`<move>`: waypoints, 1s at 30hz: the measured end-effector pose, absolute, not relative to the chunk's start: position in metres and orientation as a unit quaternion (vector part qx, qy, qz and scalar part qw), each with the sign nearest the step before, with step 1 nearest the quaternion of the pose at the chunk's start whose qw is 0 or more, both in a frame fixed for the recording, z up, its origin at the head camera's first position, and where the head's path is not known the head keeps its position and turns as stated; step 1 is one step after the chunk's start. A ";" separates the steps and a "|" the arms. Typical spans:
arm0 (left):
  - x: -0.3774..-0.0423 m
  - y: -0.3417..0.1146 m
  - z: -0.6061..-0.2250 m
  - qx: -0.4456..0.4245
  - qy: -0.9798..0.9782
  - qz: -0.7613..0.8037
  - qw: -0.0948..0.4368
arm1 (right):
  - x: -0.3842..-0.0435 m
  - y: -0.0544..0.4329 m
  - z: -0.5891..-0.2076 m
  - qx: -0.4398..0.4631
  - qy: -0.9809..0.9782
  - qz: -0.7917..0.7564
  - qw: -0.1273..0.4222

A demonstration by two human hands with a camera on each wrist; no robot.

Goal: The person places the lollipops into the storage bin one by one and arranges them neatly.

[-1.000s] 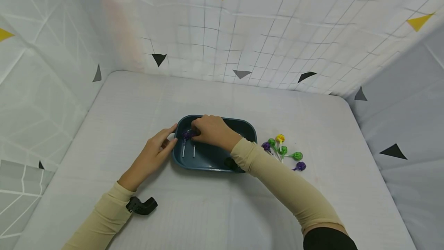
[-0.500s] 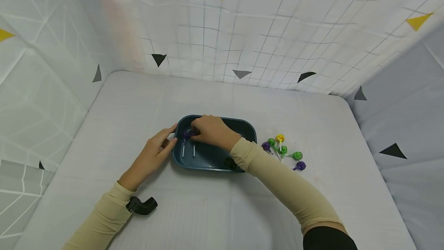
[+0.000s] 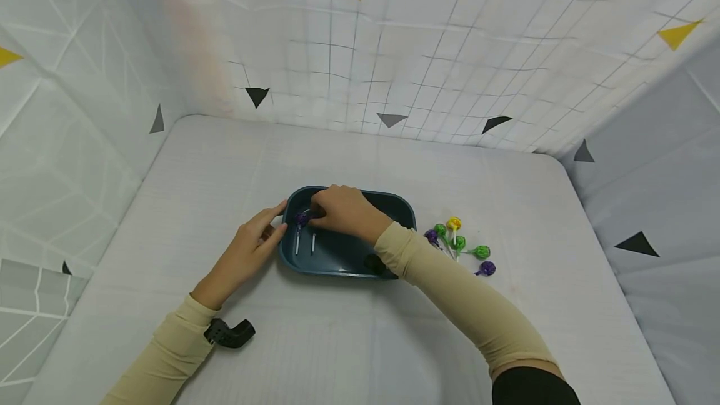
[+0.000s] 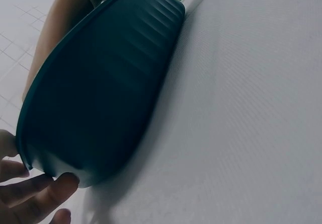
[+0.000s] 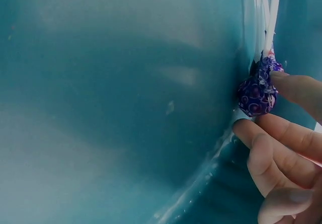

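A dark teal tray lies on the white-covered table. My left hand touches its left end, fingers extended against the outer wall in the left wrist view. Inside the tray, my right hand bends down near the left end. The right wrist view shows its thumb on the wrapper of a purple lollipop, with fingers under the candy ball and the white stick pointing away. Another purple lollipop lies at the tray's left end. Beside it shows a white stick, its head hidden by my right hand.
Right of the tray lies a loose group of lollipops: green, yellow and purple. My right forearm crosses the tray's right side. Patterned white cloth walls enclose the table's back and sides.
The stick beside my right hand has shifted slightly left, and less purple wrapper shows next to the fingers. The left hand, tray and loose lollipops stay in place.
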State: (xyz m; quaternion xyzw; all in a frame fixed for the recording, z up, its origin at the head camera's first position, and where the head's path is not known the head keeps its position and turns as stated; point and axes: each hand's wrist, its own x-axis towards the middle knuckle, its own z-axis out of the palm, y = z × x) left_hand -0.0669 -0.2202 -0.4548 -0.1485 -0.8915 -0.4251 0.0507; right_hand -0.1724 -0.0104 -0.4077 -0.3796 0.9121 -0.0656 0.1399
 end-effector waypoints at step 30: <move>-0.066 -0.220 -0.456 -0.151 -0.893 -0.420 0.057 | -0.170 0.046 -0.379 -0.329 0.924 -0.142 0.135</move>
